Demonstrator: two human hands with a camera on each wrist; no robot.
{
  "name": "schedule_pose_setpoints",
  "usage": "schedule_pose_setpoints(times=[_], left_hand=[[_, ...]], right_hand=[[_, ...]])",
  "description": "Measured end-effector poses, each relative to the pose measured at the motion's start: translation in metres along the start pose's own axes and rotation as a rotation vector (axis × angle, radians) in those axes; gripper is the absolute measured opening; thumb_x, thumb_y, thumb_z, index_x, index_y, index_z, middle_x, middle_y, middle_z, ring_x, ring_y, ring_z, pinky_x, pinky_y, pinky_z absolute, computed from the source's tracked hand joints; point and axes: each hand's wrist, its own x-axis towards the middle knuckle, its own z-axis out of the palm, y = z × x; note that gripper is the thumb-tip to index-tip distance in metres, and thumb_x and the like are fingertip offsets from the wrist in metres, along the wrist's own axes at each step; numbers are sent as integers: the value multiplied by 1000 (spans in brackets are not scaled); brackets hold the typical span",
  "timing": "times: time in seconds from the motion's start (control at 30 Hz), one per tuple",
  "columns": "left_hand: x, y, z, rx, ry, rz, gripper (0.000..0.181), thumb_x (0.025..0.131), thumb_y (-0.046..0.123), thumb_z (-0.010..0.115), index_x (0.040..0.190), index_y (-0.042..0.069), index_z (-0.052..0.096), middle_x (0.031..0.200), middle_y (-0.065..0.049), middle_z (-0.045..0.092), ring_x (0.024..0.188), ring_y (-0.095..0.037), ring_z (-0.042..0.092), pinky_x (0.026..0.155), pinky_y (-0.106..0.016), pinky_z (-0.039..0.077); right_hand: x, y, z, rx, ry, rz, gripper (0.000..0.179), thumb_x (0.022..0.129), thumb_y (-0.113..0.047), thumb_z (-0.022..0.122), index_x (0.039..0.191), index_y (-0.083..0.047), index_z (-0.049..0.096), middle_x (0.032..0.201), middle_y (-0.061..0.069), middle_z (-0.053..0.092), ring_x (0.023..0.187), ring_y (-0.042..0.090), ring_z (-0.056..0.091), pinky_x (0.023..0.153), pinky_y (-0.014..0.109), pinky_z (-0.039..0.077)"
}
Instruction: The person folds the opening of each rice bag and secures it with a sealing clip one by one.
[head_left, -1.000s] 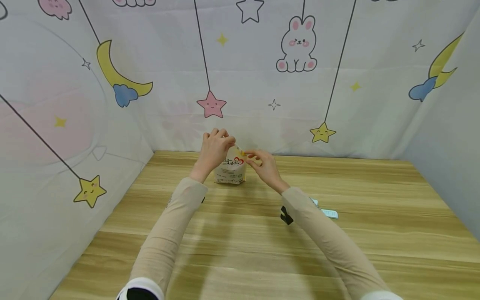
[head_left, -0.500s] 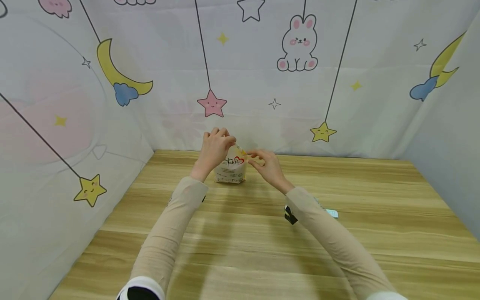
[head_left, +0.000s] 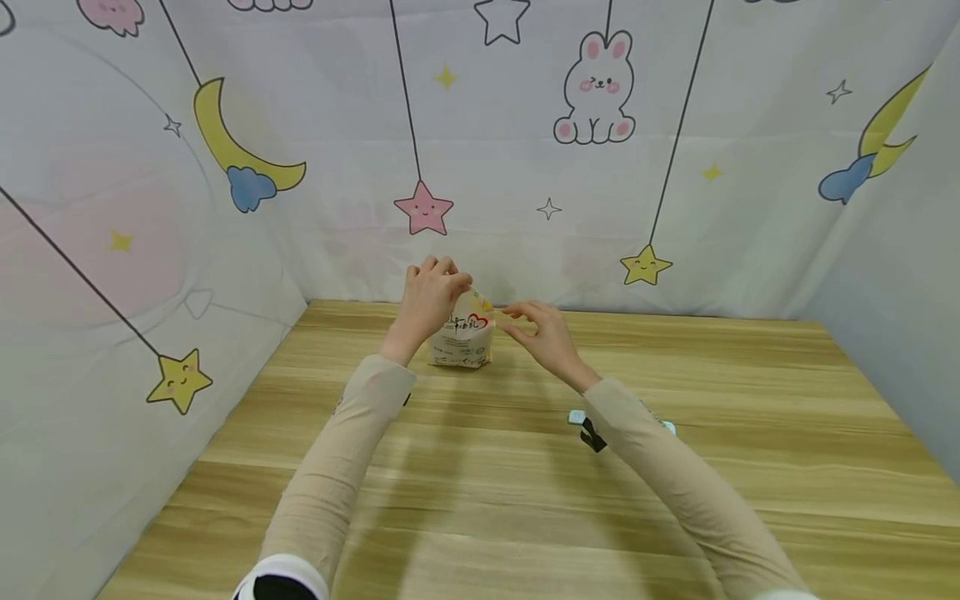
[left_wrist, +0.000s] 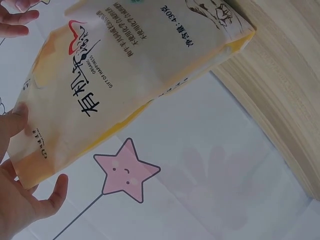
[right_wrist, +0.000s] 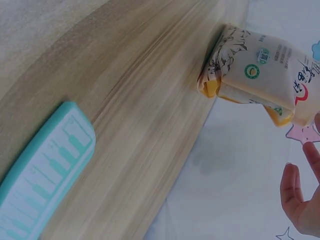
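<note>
The bench [head_left: 495,500] is crossed by two beige sleeves [head_left: 330,475], angled inward from the frame's bottom edge. A printed bag [head_left: 461,346] is stood upright near the frame's centre, its upper left covered by the left hand [head_left: 431,296]. By that hand's fingers the bag's top is pinched. The right hand [head_left: 543,333] is held just beside the bag's right edge, fingers narrowly parted; whether anything is gripped cannot be told. A turquoise-edged object [right_wrist: 50,170] is cut off at the right wrist view's lower left.
</note>
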Motion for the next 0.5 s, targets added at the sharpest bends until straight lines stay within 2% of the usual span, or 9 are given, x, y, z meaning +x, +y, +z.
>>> schedule_pose_setpoints(times=[0.23,0.5], left_hand=[[0,0,0,4,-3,-3,18,88,25,53,94,20,68,89,-4,59,84,-23,49,72,-41,37],[0,1,1,-5,-3,-5,18,88,25,53,94,19,68,89,-4,59,83,-23,49,71,-41,37]], right_hand=[[-2,0,-3,-37,-7,-22,26,80,-19,66,104,-8,64,97,9,64,91,24,56,87,41,36],[-6,0,-7,-74,-18,-39,26,79,-19,67,104,-11,64,98,10,64,95,27,55,87,43,34]])
